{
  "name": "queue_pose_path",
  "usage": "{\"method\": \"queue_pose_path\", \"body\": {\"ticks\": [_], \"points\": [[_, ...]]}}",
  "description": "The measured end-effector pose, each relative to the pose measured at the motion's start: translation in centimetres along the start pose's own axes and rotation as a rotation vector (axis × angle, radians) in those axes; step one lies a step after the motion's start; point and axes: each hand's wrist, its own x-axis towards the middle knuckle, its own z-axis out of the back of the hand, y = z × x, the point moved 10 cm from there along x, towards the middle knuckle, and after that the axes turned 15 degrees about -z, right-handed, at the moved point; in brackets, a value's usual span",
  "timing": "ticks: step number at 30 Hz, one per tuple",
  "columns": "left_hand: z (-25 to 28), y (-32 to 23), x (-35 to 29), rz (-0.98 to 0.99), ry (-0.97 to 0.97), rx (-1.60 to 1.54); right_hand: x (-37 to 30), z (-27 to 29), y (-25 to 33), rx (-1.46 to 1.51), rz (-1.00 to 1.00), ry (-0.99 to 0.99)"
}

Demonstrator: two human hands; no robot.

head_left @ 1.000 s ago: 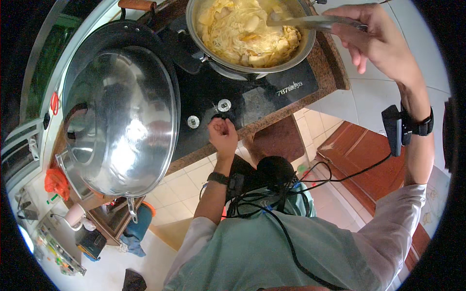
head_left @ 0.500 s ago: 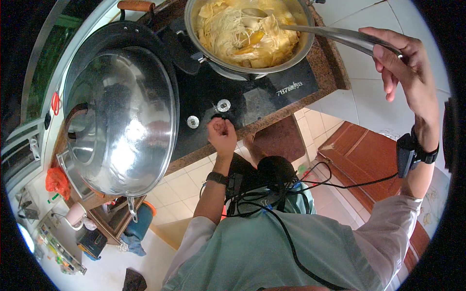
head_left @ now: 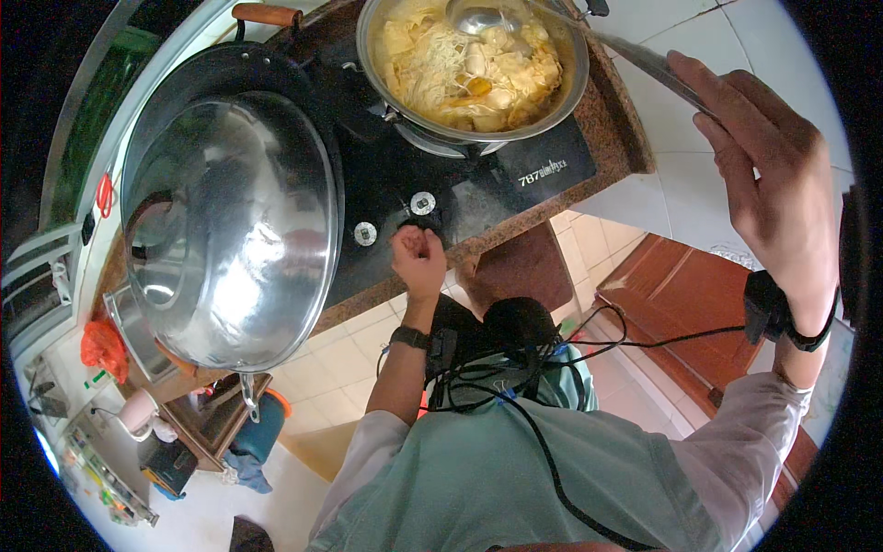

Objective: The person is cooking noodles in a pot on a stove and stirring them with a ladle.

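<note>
My right hand (head_left: 773,156) grips the handle of a metal ladle (head_left: 648,60), fingers closed round its upper end. The ladle's bowl is at the far side of a steel pot (head_left: 474,132). Inside the pot is a yellowish stew (head_left: 460,64) with pale, thin noodle-like strands and soft pieces. My left hand (head_left: 419,262) is closed at the near edge of a black glass cooktop (head_left: 469,207), just below two round silver control dials (head_left: 422,203). Whether it holds anything is hidden; a dark patch shows beyond its fingers.
Left of the pot stands a large black wok (head_left: 207,69) with a wood-covered handle, and a shiny domed metal lid (head_left: 239,221) rests over it. White wall tiles (head_left: 690,101) border the counter on the right. Black cables (head_left: 543,432) hang across my front.
The ladle's bowl has moved to the far edge of the pot, and its handle now slopes more steeply. My right hand has turned and dropped slightly. The left hand stays by the dials.
</note>
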Motion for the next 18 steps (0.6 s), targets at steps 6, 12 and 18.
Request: {"method": "queue_pose_path", "body": {"ticks": [6, 12, 18], "points": [[0.0, 0.0, -0.1, 0.004, -0.003, 0.016, -0.4, 0.5, 2.9, -0.221, 0.062, 0.008], [-0.1, -0.3, 0.0, -0.095, 0.024, 0.048, -0.7, -0.6, 4.9, -0.444, 0.191, 0.018], [-0.4, 0.6, -0.5, -0.084, -0.003, -0.015, 0.0, -3.8, 5.6, -0.472, 0.307, -0.015]]}}
